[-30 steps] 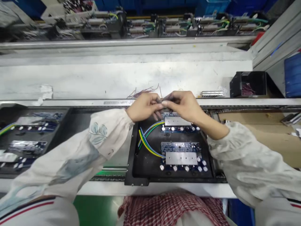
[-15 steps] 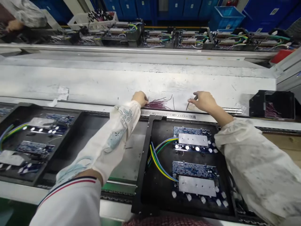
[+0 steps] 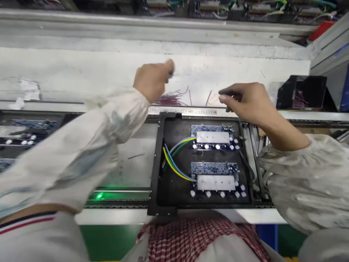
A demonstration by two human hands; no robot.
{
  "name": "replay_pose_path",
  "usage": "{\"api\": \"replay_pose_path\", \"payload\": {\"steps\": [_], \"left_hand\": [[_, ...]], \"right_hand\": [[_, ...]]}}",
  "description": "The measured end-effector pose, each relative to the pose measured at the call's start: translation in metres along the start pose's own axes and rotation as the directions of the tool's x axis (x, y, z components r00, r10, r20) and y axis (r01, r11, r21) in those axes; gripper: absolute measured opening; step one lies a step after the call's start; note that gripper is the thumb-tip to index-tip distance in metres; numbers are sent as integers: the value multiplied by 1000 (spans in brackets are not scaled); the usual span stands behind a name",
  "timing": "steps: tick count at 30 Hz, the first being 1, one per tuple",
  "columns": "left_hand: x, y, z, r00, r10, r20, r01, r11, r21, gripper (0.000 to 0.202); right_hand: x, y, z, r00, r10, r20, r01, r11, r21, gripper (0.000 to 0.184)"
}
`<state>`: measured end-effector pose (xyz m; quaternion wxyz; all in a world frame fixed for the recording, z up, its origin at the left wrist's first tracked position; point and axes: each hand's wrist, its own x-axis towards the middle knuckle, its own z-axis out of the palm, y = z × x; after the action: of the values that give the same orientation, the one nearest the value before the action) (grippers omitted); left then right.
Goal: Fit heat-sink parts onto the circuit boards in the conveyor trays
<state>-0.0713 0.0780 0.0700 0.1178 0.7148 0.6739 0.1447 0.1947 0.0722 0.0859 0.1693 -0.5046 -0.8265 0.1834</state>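
Note:
My left hand (image 3: 152, 80) is curled closed and a little blurred above the white bench, just beyond a loose bundle of dark red wires (image 3: 170, 99). Whatever its fingers hold, if anything, is hidden. Thumb and forefinger of my right hand (image 3: 247, 102) come together near a single short wire (image 3: 209, 97) on the bench; I cannot make out anything between them. Nearer to me lies a black tray (image 3: 174, 196) with two blue circuit boards. The upper board (image 3: 200, 129) and the lower board (image 3: 201, 168) carry metal plates and blue, green and yellow leads.
A steel ruler (image 3: 191, 110) lies along the bench edge behind the tray. To the right stands a black box (image 3: 289, 91) with more red wires. Torn white paper (image 3: 29, 90) lies at left. Another tray of boards (image 3: 32, 123) is partly behind my left sleeve.
My left hand has lifted off the red wire bundle and moved away from me. My right hand has shifted slightly right of the short wire. The view has tilted down.

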Motion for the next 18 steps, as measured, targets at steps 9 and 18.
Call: {"api": "replay_pose_path", "payload": {"steps": [9,18], "left_hand": [[-128,87,33,693,693,200,-720,681,134,32],[-152,87,76,920,297,255,-199,916,-348,9]], "right_hand": [[-110,-23,27,910,-98,402,-52,936,347,28],[-132,-5,57,924,-182,336,139,979,146,17]]}}
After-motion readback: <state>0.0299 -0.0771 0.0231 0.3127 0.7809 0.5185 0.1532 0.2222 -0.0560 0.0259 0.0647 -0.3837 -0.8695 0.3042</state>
